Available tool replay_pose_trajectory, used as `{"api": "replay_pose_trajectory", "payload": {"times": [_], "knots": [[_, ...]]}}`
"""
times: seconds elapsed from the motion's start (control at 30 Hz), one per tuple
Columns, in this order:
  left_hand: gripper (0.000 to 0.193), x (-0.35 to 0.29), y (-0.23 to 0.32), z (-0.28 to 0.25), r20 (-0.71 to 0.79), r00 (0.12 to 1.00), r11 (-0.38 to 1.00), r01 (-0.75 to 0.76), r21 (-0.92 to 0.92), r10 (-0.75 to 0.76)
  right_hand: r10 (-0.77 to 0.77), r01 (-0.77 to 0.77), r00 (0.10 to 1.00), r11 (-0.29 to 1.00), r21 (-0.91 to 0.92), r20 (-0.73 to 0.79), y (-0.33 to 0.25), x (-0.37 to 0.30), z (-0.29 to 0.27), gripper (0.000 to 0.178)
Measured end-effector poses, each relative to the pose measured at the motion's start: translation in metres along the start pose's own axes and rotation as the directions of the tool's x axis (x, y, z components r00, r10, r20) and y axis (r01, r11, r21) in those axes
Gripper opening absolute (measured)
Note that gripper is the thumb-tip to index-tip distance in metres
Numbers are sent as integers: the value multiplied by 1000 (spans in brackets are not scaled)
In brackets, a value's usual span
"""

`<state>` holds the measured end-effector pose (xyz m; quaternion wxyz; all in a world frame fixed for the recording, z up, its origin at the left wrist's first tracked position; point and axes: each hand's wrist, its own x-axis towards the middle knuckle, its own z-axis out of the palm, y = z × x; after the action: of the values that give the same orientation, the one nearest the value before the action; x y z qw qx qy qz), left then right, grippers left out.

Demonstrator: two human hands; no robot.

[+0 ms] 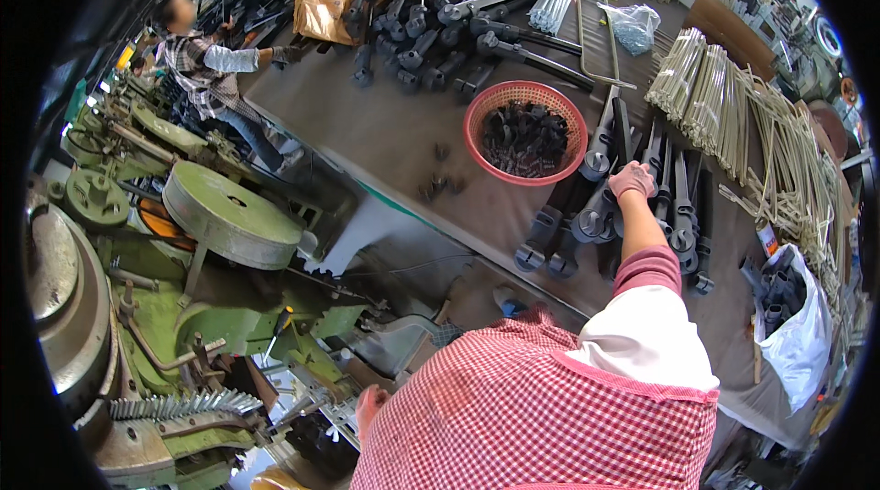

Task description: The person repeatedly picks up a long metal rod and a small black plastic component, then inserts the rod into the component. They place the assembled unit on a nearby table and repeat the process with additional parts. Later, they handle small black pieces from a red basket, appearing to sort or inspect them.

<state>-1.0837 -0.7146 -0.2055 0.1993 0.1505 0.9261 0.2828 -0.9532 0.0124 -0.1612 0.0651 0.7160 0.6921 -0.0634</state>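
Observation:
My right hand [632,180] reaches forward over a row of long metal tube parts with round, hinge-like ends, lying on the table. Its fingers are curled round one black tube part [622,128]; their tips are mostly hidden. Grey tube parts with round ends [593,220] lie to its left, and more of them [681,233] to its right. Just left of the hand stands a red plastic basket [477,155] holding many small black pieces [524,137]. My left hand [369,409] hangs low beside my red checked apron, its fingers mostly hidden.
Green machinery [234,215] stands left of the table [367,146]. Bundles of thin metal rods [706,100] and a white sack of dark parts [797,343] lie at the right. More tube parts [422,41] are piled at the far side. Another person [206,77] works at the far left.

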Motion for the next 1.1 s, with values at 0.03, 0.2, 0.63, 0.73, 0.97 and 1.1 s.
{"api": "replay_pose_trajectory", "payload": {"times": [0.03, 0.2, 0.63, 0.73, 0.97, 1.1], "knots": [[37, 11, 10, 2, 102, 995, 989, 1, -149, 14, -3, 3, 999, 1000, 9, 53, 2, 11, -2, 62], [34, 74, 93, 11, 302, 845, 895, -392, -213, 442, -171, 94, 951, 954, 286, 258, 27, 45, 3, 52], [34, 216, 318, 24, 328, 876, 66, 326, -943, 353, -987, -244, -55, 160, 956, 151, -105, -217, -3, 50], [30, 238, 300, -5, 278, 959, -123, 271, -955, -48, -965, -260, -74, 264, 929, 253, -165, -214, 30, 55], [17, 186, 238, -58, 245, 964, -66, 239, -969, -104, -876, 871, 481, 476, 125, -18, -246, -142, 122, 51], [19, 158, 230, -50, 247, 967, -122, 238, -964, -69, -863, 854, 505, 503, 135, 22, -249, -149, 141, 49]]}}
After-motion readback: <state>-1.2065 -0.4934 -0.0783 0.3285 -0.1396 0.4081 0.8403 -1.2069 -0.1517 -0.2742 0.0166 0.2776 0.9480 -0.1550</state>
